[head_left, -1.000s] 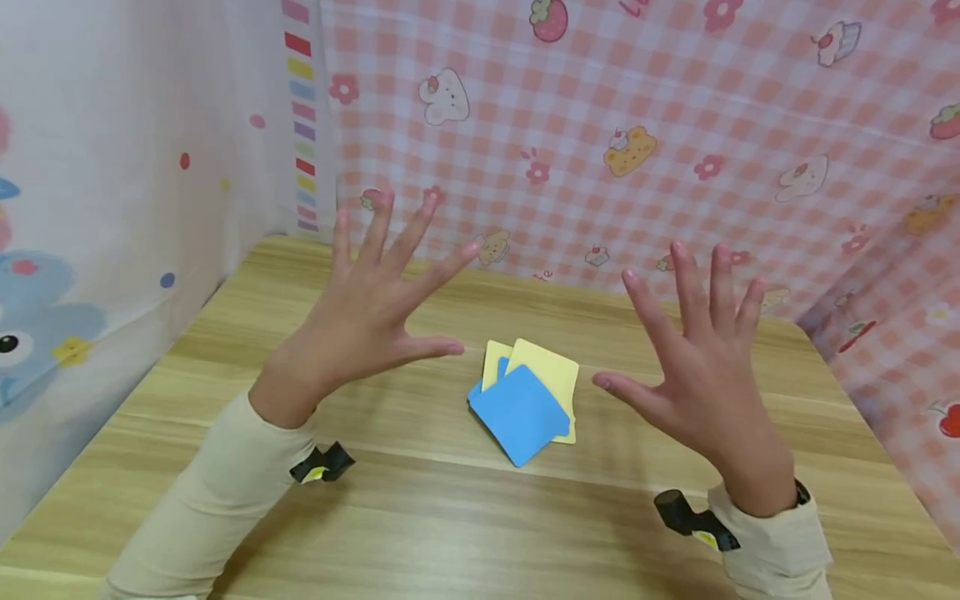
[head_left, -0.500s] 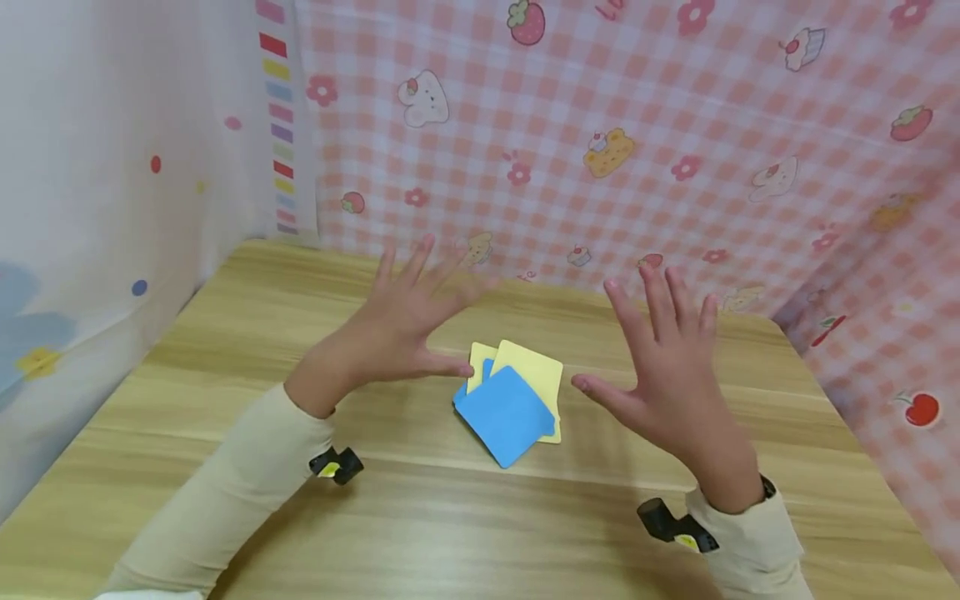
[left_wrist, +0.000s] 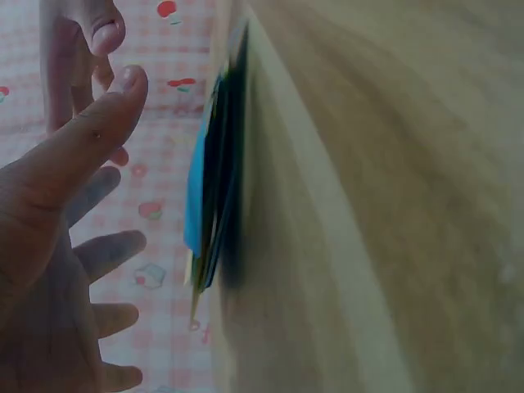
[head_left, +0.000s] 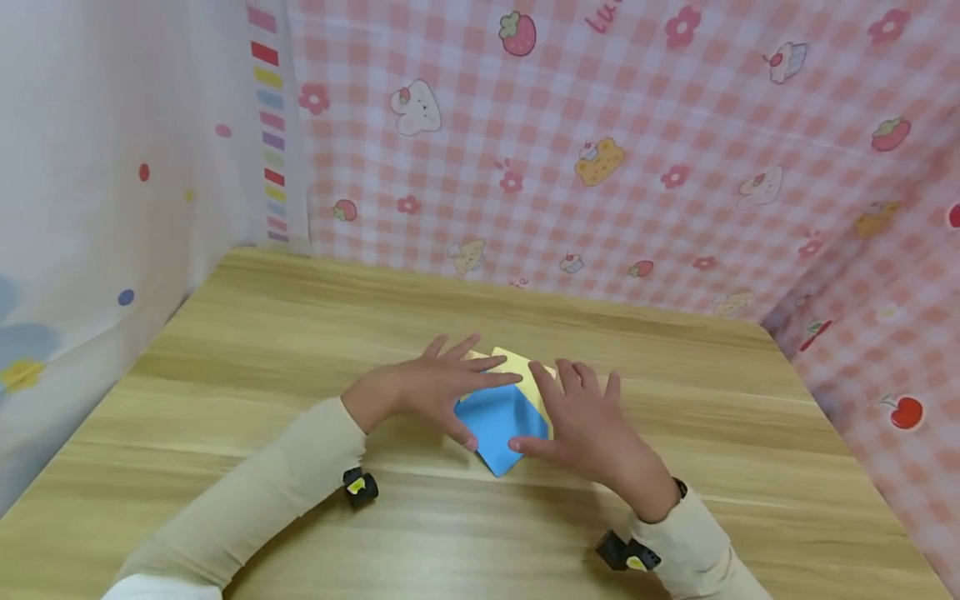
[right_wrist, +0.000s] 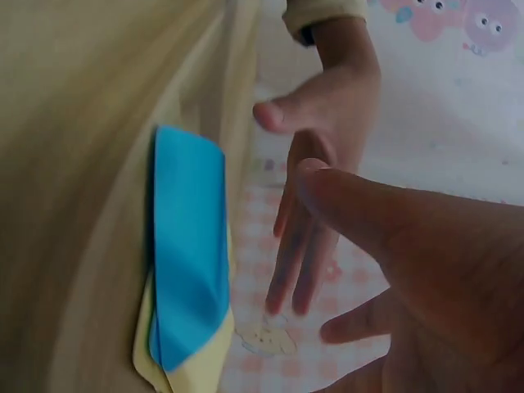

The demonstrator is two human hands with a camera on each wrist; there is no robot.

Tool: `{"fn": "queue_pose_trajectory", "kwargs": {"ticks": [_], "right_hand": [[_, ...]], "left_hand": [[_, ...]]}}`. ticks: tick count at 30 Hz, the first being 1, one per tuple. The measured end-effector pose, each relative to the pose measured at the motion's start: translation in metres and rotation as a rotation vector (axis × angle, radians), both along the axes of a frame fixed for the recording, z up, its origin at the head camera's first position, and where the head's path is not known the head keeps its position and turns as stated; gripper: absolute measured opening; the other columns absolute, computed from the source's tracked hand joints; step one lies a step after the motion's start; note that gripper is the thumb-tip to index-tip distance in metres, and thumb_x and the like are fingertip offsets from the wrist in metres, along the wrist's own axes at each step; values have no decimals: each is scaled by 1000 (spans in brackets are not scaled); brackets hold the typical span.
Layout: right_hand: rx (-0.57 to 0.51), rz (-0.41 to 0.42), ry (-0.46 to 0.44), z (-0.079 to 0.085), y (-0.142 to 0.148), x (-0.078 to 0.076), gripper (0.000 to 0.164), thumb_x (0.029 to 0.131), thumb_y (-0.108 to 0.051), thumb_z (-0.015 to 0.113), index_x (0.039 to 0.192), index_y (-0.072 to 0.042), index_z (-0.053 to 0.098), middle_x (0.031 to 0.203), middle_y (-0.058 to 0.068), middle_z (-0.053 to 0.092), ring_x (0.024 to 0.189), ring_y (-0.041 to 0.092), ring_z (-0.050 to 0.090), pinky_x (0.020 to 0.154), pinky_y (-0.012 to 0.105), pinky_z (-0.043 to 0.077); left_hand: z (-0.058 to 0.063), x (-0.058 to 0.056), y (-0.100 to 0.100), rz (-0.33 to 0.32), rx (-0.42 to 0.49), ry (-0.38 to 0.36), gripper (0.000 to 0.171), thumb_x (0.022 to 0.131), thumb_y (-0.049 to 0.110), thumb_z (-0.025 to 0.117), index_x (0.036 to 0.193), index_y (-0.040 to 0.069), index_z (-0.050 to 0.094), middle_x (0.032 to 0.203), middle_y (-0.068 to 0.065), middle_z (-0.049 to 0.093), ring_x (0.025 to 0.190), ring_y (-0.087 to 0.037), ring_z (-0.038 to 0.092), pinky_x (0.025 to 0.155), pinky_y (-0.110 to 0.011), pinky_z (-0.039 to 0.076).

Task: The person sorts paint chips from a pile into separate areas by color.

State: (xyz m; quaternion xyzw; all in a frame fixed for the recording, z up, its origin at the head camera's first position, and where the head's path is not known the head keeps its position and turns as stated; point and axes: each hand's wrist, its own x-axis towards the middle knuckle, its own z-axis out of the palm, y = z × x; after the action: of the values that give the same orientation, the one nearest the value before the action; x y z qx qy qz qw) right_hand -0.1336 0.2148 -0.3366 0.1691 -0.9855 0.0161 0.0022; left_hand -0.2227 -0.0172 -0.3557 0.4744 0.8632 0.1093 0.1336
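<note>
One pile of blue and yellow cards point(head_left: 497, 427) lies on the wooden table point(head_left: 300, 333), left hand point(head_left: 435, 388) and right hand point(head_left: 592, 427) above, fingers spread, holding nothing; step: apparently reaching; next: likely lowering and narrowing fingers.

Cloth-walled nook, pink gingham cloth point(head_left: 540, 108), wooden tabletop point(head_left: 465, 537)

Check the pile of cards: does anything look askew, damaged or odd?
Yes, the pile is untidy: the top blue card lies turned against the yellow card beneath it, whose corner juts out. In the left wrist view the edges splay rather than lie flush. No tear shows, but part is hidden.
</note>
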Motion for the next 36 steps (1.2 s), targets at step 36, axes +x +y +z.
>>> {"fn": "queue_pose_trajectory", "kwargs": {"ticks": [36], "right_hand": [[-107,82,-111,-21,-3,-9,65,80,-43,83,125,-13,48,142,16,46,133,41,40,104,79,24]], "left_hand": [[-10,-11,10,9,30,-66,57,80,43,85,119,25,48,164,-11,28,153,-42,8,117,-69,8]]}}
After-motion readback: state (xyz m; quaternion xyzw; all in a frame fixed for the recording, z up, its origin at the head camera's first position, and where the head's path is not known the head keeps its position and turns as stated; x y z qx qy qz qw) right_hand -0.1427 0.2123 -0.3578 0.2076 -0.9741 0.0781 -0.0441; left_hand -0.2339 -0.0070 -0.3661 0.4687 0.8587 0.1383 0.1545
